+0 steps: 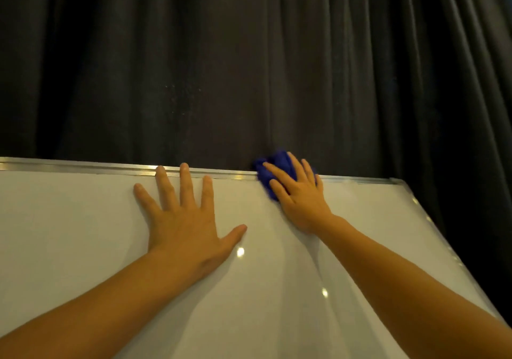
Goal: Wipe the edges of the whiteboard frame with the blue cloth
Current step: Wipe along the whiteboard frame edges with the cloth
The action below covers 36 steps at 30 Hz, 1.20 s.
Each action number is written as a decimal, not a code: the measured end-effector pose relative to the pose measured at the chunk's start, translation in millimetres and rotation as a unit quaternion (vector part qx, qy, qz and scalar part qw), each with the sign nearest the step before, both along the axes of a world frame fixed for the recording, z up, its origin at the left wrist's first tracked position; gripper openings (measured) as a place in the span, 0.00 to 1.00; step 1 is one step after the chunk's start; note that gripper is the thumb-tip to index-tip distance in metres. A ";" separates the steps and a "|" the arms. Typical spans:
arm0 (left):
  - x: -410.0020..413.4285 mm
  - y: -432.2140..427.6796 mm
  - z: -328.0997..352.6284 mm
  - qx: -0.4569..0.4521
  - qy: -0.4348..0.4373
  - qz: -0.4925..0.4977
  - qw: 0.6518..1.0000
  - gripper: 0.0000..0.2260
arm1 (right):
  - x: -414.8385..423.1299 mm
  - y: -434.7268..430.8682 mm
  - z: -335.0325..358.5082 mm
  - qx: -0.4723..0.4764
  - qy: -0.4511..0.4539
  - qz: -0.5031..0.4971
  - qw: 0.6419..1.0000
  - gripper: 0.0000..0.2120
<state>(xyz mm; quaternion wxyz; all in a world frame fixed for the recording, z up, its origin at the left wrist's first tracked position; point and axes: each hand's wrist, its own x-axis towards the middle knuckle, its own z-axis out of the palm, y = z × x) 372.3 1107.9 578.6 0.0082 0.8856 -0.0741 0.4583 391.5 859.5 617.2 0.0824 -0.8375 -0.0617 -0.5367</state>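
Observation:
A white whiteboard [83,234] fills the lower part of the head view, with a silver metal frame [83,164] along its top edge and down its right side. My right hand [299,195] presses a bunched blue cloth [273,164] onto the top frame, right of centre. Most of the cloth is hidden under my fingers. My left hand [185,220] lies flat on the board with fingers spread, its fingertips touching the top frame. It holds nothing.
A dark pleated curtain [249,62] hangs directly behind the board and fills the upper view. The frame's top right corner [399,181] sits to the right of the cloth. Small light reflections dot the board surface.

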 end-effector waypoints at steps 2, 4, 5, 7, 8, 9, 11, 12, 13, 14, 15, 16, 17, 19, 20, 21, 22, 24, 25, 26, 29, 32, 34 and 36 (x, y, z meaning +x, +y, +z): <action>0.9 -9.5 0.8 -0.002 0.003 -0.002 1.000 0.52 | 1.3 -32.1 9.8 0.175 0.026 -0.030 0.984 0.21; 2.8 -26.8 2.8 -0.004 0.000 0.006 1.000 0.51 | 5.6 -37.0 15.5 0.236 0.049 -0.037 0.970 0.22; 3.3 -41.3 3.8 -0.005 0.000 0.012 1.000 0.50 | 7.8 -35.1 15.8 0.206 0.048 -0.024 0.977 0.21; 3.0 -63.2 8.8 -0.017 0.003 0.024 1.000 0.49 | 9.3 -22.7 7.9 0.062 0.026 0.037 0.997 0.21; 3.3 -75.8 10.6 -0.022 0.002 0.031 0.999 0.49 | 8.2 -26.9 1.3 -0.023 0.013 0.066 0.997 0.21; 4.5 -87.2 11.8 -0.024 0.000 0.035 0.999 0.49 | 5.9 -39.6 -2.1 -0.099 0.003 0.084 0.991 0.20; 6.1 -103.3 11.1 -0.023 0.001 0.030 0.999 0.48 | 4.7 -79.2 1.1 -0.163 -0.019 0.087 0.983 0.21; 6.0 -115.1 8.5 -0.020 0.004 0.028 0.999 0.48 | 6.3 -106.4 2.9 -0.141 -0.029 0.077 0.987 0.20; 6.1 -130.6 5.4 -0.023 0.009 0.028 0.999 0.48 | 10.0 -137.9 6.8 -0.099 -0.031 0.063 0.993 0.19; 5.8 -143.6 2.5 -0.029 0.018 0.031 0.999 0.49 | 14.2 -166.3 11.4 -0.045 -0.019 0.046 0.998 0.19; 5.3 -158.2 0.9 -0.037 0.024 0.036 0.998 0.50 | 16.2 -192.3 15.9 0.013 0.004 0.029 0.999 0.19; 4.6 -177.2 1.3 -0.048 0.028 0.044 0.997 0.51 | 18.1 -216.4 21.3 0.065 0.024 0.013 0.998 0.19; 3.5 -194.9 3.2 -0.060 0.031 0.053 0.996 0.51 | 21.1 -233.0 25.4 0.104 0.033 0.001 0.994 0.19; -1.1 -229.5 9.7 -0.086 0.042 0.070 0.993 0.52 | 23.6 -244.3 27.2 0.116 0.040 -0.006 0.992 0.19; -2.6 -244.7 13.1 -0.100 0.046 0.079 0.991 0.52 | 24.8 -240.7 23.2 0.082 0.035 0.012 0.996 0.19; -2.6 -261.3 15.5 -0.109 0.045 0.084 0.990 0.52 | 24.8 -236.7 17.2 0.025 0.024 0.051 0.998 0.20; -2.3 -275.9 15.7 -0.107 0.042 0.080 0.990 0.51 | 23.8 -232.2 9.6 -0.043 0.012 0.098 0.994 0.21; -1.9 -307.8 13.5 -0.068 0.026 0.054 0.996 0.47 | 19.5 -244.0 4.0 -0.176 -0.006 0.142 0.974 0.20; -2.6 -326.4 11.6 -0.040 0.027 0.045 0.998 0.46 | 20.1 -263.1 9.1 -0.206 -0.022 0.141 0.968 0.19; -3.2 -343.2 9.3 -0.020 0.036 0.042 0.998 0.47 | 22.0 -285.6 14.8 -0.193 -0.037 0.126 0.972 0.19; 0.0 -377.5 3.1 -0.006 0.055 0.046 0.997 0.51 | 21.4 -355.1 21.6 -0.021 -0.032 0.024 0.999 0.20; 6.9 -397.0 2.6 -0.008 0.048 0.043 0.998 0.51 | 26.0 -367.4 17.6 0.084 0.007 -0.004 0.996 0.21; 9.9 -410.9 3.6 -0.001 0.047 0.045 0.998 0.49 | 27.9 -344.4 10.8 0.018 0.002 0.057 0.998 0.22; 14.1 -422.0 3.9 -0.007 0.043 0.047 0.998 0.50 | 28.4 -339.5 -0.9 -0.140 -0.001 0.105 0.985 0.21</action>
